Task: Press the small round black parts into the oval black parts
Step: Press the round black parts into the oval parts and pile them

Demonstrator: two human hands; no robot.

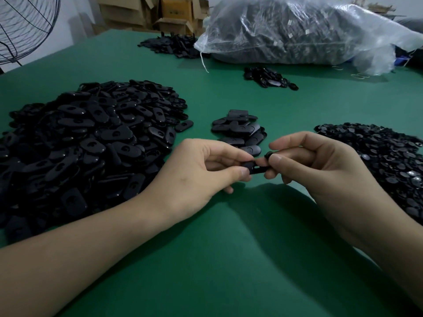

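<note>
My left hand [201,170] pinches one oval black part [253,168] between thumb and fingers, just above the green table. My right hand [320,165] pinches a small round black part [267,155] at the oval part's right end, touching it. A big heap of oval black parts [87,138] lies to the left. A heap of small round black parts [384,156] lies to the right. A small stack of oval parts [238,130] sits just beyond my hands.
The green table [229,248] stretches in front of me. A large clear bag of black parts [297,30] lies at the back, with two smaller piles [174,45] [267,76] near it. A fan [23,28] stands far left, cardboard boxes [174,12] behind.
</note>
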